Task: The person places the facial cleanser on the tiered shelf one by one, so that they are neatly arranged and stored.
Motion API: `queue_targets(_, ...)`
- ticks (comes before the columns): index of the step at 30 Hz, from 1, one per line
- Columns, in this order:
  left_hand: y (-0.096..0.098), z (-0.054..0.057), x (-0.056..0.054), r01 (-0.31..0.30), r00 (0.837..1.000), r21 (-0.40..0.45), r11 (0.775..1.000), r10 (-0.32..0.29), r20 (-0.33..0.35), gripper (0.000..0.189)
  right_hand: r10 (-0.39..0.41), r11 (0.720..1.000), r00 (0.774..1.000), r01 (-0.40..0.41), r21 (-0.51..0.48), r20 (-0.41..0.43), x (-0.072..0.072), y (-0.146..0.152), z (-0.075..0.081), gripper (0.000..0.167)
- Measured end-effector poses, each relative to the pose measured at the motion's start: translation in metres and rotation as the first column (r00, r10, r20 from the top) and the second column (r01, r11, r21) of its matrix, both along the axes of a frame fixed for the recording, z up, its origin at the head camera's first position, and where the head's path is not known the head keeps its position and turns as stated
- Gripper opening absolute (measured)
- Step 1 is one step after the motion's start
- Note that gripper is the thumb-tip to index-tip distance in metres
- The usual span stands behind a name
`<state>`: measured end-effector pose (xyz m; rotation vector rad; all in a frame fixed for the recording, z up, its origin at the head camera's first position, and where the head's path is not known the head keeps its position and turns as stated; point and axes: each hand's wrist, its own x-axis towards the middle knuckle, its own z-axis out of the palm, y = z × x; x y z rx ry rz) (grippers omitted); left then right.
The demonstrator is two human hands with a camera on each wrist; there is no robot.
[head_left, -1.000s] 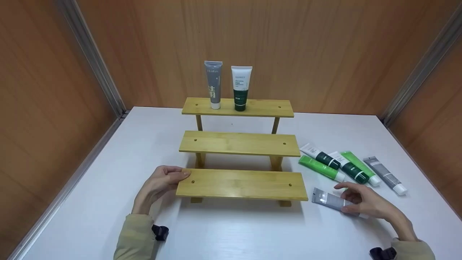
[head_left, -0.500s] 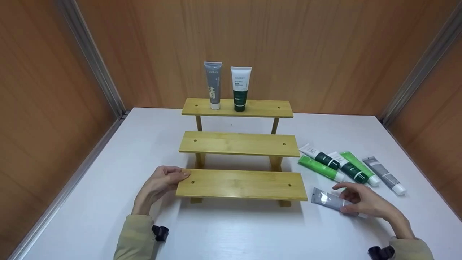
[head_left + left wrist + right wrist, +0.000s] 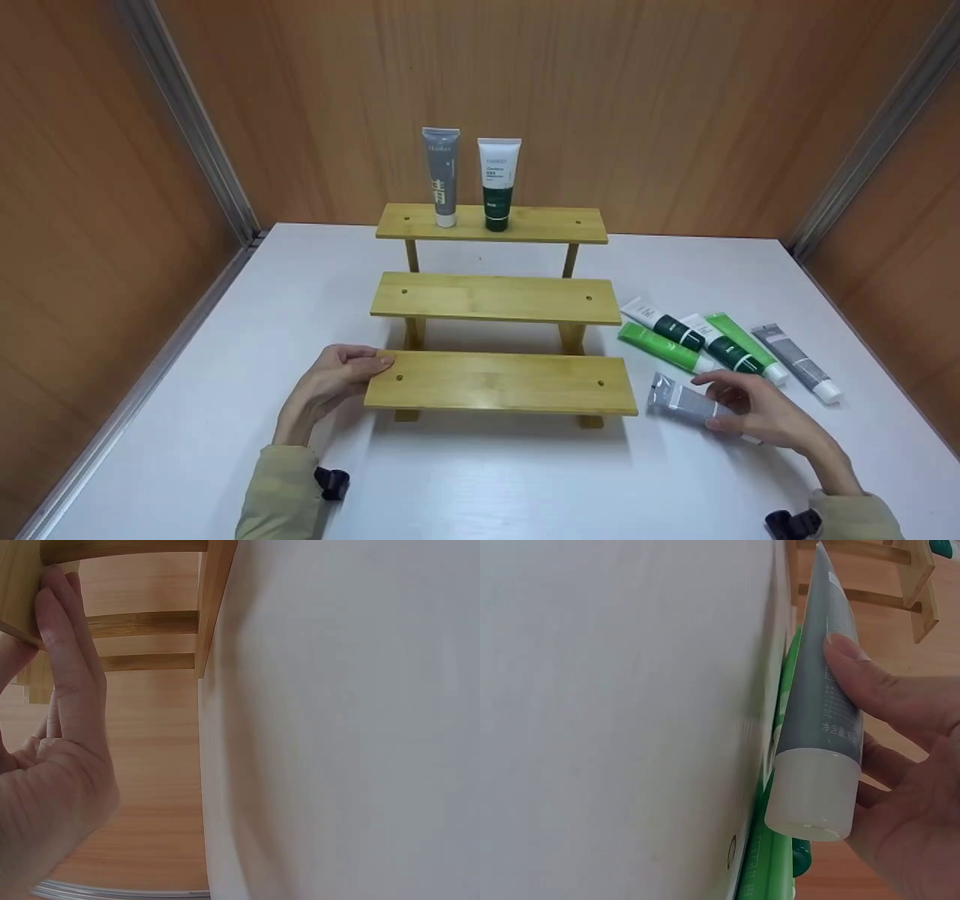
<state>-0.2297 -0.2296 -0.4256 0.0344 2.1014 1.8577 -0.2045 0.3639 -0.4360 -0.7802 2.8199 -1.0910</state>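
My right hand (image 3: 761, 411) grips a grey squeeze tube (image 3: 686, 403) between thumb and fingers, its flat crimped end pointing toward the wooden stand. In the right wrist view the tube's white cap (image 3: 814, 793) faces the camera, and the thumb presses its printed side. At the stand's left, my left hand (image 3: 334, 381) pinches the corner of the lowest shelf (image 3: 502, 382), thumb on top and fingers underneath. Upright on the top shelf (image 3: 551, 223) are another grey tube (image 3: 442, 172) and a white-and-green tube (image 3: 499, 176), both standing on their caps. Nothing stands on the middle shelf (image 3: 491, 298).
Right of the stand, on the white table (image 3: 480, 487), lie two green tubes (image 3: 660, 346), two white-and-dark-green tubes (image 3: 724, 346) and a grey tube (image 3: 796, 362). Wood-grain panels (image 3: 637, 97) enclose the back and sides.
The grey tube in my right hand has risen off the table, its crimped end moving up; the right hand has lifted slightly with it. My left hand keeps its hold on the shelf.
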Motion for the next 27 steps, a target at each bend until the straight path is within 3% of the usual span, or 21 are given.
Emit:
queue_targets(10,0.000,0.000,0.001,-0.011,1.000,-0.002,1.000,0.011,0.011,0.051,-0.144,0.986,0.989,0.147,-0.083,0.041,0.004,-0.012,0.014,0.050)
queue_targets(17,0.000,0.003,0.001,0.013,1.000,0.025,1.000,-0.013,0.000,0.051,-0.217,0.964,0.976,0.214,-0.158,-0.003,0.005,-0.027,0.027,0.047)
queue_targets(27,0.001,0.003,0.001,-0.007,1.000,0.013,1.000,0.007,0.004,0.050,-0.306,0.918,0.952,0.286,-0.273,-0.030,0.001,-0.051,0.044,0.051)
